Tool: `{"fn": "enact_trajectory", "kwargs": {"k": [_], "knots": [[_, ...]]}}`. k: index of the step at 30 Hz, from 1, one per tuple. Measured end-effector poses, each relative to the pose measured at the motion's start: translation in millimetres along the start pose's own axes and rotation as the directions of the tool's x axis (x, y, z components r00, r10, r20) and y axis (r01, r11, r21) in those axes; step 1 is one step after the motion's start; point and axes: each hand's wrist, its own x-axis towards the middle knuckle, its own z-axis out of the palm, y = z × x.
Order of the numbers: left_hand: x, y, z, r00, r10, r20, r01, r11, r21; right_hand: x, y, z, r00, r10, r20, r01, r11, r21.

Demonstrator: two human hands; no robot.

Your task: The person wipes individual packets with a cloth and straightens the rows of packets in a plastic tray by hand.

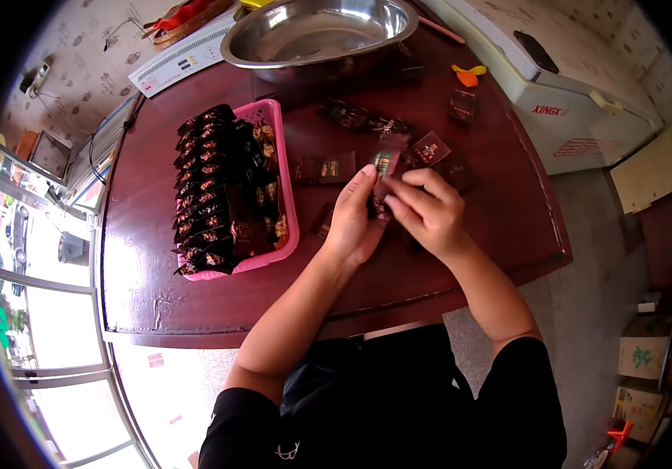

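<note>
Above the table, my left hand (354, 217) pinches a small dark brown packet (387, 158) between thumb and fingers. My right hand (432, 209) is closed on the lower edge of that packet, close beside the left. Part of the packet is hidden behind the fingers. More dark packets of the same look lie around the hands, one flat packet (337, 167) to the left and a packet with a light print (432, 148) to the right. A pink plastic basket (290, 211) stands left of my hands, with dark packets (209, 187) in rows inside.
A steel basin (320, 35) stands at the table's far side, next to a white appliance with buttons (183, 59). Orange and yellow small items (469, 75) lie at the far right. A white chest freezer (566, 109) with a phone (535, 51) on top stands beyond the table (218, 316).
</note>
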Motion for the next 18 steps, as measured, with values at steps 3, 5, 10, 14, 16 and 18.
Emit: {"fn": "enact_trajectory", "kwargs": {"k": [3,5,10,14,16,18], "knots": [[0.3,7.9,7.9,0.997,0.006,-0.074,-0.008,0.999,-0.036,2.1,-3.8,2.0,0.990,-0.091,0.104,0.078,0.990,0.121],[2.5,4.7,2.2,0.995,-0.006,-0.104,0.002,0.999,-0.042,1.3,-2.3,3.0,0.996,-0.042,0.073,0.033,0.992,0.121],[-0.1,1.3,2.3,1.000,0.004,-0.029,-0.004,1.000,-0.004,3.5,-0.9,-4.3,0.998,0.045,-0.039,-0.045,0.999,0.001],[7.8,-0.1,-13.1,0.994,0.106,0.004,-0.106,0.994,-0.041,2.8,-3.4,1.2,0.996,-0.033,0.088,0.019,0.987,0.159],[7.8,0.7,-9.7,0.991,0.129,-0.042,-0.128,0.992,0.013,-1.0,0.5,-1.3,0.992,-0.049,0.114,0.032,0.989,0.146],[9.2,-0.4,-10.0,0.985,0.150,-0.084,-0.145,0.987,0.065,-1.9,2.5,-2.3,0.988,-0.063,0.140,0.045,0.991,0.129]]}}
